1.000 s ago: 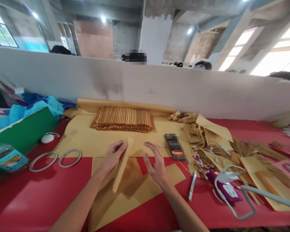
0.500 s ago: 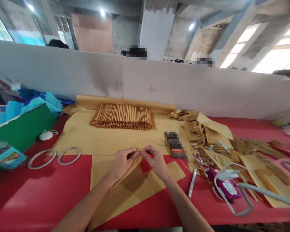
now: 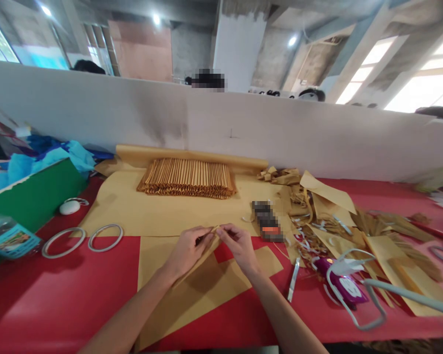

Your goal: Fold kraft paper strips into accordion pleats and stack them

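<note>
Both hands meet over the red table, pinching a piece of brown kraft paper along its edge. My left hand is closed on the paper, thumb and fingers at the edge. Close beside it, my right hand pinches the end of that same edge. Beneath them more brown paper lies flat on the table. Behind the hands, a pleated paper bundle rests on a wide brown sheet.
Two white rings and a bottle lie left. To the right are a dark phone-like object, a metal cutter, a purple device with a cable, and paper scraps. A white partition stands behind.
Almost nothing differs. My right hand has shifted slightly, its fingertips settling closer to my left hand on the paper's edge.
</note>
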The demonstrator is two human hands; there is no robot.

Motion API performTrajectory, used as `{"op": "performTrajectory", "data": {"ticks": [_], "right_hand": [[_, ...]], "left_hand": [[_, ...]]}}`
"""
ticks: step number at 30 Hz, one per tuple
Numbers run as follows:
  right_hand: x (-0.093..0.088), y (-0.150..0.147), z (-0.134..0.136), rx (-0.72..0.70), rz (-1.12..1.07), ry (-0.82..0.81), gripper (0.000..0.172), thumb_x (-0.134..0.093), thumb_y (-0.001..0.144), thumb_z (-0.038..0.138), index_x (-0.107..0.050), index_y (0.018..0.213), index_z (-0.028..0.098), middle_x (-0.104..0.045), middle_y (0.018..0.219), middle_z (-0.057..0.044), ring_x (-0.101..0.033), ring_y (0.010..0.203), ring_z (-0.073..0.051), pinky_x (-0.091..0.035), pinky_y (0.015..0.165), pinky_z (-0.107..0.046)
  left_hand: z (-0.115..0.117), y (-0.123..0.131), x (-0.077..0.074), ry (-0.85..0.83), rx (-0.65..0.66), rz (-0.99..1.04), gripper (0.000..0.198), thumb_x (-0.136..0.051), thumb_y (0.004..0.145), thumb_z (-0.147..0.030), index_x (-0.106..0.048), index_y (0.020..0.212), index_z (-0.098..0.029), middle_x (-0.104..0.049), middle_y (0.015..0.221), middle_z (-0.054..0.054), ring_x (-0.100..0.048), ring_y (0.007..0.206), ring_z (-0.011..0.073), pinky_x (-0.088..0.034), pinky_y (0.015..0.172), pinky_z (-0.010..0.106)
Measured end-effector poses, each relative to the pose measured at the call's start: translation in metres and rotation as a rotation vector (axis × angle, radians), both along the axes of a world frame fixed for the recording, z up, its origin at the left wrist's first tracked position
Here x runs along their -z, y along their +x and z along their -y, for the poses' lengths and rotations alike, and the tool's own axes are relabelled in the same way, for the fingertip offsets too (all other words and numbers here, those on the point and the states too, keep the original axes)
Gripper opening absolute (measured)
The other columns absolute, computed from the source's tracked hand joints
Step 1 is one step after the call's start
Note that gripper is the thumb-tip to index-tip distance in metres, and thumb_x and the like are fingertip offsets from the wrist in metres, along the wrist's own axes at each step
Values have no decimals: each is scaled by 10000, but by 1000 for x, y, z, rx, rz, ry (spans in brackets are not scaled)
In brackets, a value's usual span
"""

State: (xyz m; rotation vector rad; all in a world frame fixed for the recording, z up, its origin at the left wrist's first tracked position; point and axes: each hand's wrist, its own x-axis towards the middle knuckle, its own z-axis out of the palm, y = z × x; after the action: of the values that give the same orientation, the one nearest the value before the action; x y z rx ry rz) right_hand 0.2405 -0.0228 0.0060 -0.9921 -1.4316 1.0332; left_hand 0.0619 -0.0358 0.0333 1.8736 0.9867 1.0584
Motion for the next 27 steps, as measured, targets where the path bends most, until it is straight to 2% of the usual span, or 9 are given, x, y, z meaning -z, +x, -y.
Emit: {"op": "performTrajectory", "data": {"ticks": [5, 7, 11, 14, 16, 19, 23, 25, 27], "right_hand": [[1, -1, -1, 5, -19, -5, 288, -717, 840, 496, -753, 854, 210, -742, 821, -43, -655, 755, -200, -528, 730, -324], [2, -2, -2, -2, -23, -12, 301, -713, 838, 510, -740, 839, 210, -730, 796, -40, -645, 732, -194, -521, 709, -317], [5, -4, -3, 24, -51, -33, 323, -730, 817, 523, -695, 819, 202, -681, 746, -24, -611, 685, -170, -498, 654, -285], [6, -5, -3, 60, -98, -43, 353, -766, 782, 514, -678, 925, 204, -670, 793, -21, -614, 715, -168, -501, 653, -274], [6, -4, -3, 35, -101, -51, 358, -756, 794, 510, -688, 972, 207, -685, 837, -30, -628, 751, -177, -512, 684, -284], [5, -3, -2, -10, -87, -58, 287, -724, 832, 488, -715, 905, 211, -706, 839, -34, -638, 767, -183, -514, 723, -298], [4, -2, -1, -18, -128, -77, 262, -740, 818, 469, -723, 882, 216, -707, 821, -25, -630, 760, -184, -501, 720, -298], [4, -3, -1, -20, -139, -90, 270, -750, 807, 472, -720, 881, 214, -698, 816, -21, -620, 756, -181, -491, 715, -295], [3, -4, 0, -24, -143, -103, 280, -751, 803, 478, -713, 886, 213, -684, 811, -15, -605, 748, -175, -480, 709, -289]], "left_hand": [[-2, 2, 6, -116, -11, 99, 356, -537, 983, -432, -751, 1169, -216, -751, 1169, 58, -703, 1050, 259, -532, 970, 371], [-2, 2, 9, -154, -9, 138, 349, -551, 973, -443, -761, 1149, -226, -757, 1154, 43, -706, 1051, 264, -535, 966, 372], [-3, 3, 11, -212, -2, 173, 353, -561, 967, -459, -776, 1117, -223, -774, 1087, 37, -712, 995, 267, -545, 879, 346], [-4, 4, 12, -265, 3, 205, 369, -578, 952, -479, -787, 1079, -203, -783, 1012, 45, -709, 933, 263, -536, 820, 326], [-4, 5, 12, -317, 18, 253, 378, -605, 929, -497, -792, 1038, -188, -785, 975, 50, -707, 904, 254, -528, 797, 310], [-4, 7, 13, -428, 28, 352, 394, -676, 865, -530, -785, 968, -165, -782, 923, 62, -705, 839, 231, -520, 747, 287], [-3, 11, 15, -565, -30, 451, 437, -765, 772, -555, -729, 944, -156, -753, 776, 46, -665, 652, 174, -487, 611, 251], [-3, 12, 14, -558, -51, 444, 439, -769, 766, -561, -717, 918, -153, -740, 743, 40, -643, 614, 157, -466, 580, 237], [-3, 12, 13, -490, -66, 422, 419, -759, 780, -551, -729, 875, -145, -747, 783, 51, -657, 668, 163, -479, 621, 238]]}}
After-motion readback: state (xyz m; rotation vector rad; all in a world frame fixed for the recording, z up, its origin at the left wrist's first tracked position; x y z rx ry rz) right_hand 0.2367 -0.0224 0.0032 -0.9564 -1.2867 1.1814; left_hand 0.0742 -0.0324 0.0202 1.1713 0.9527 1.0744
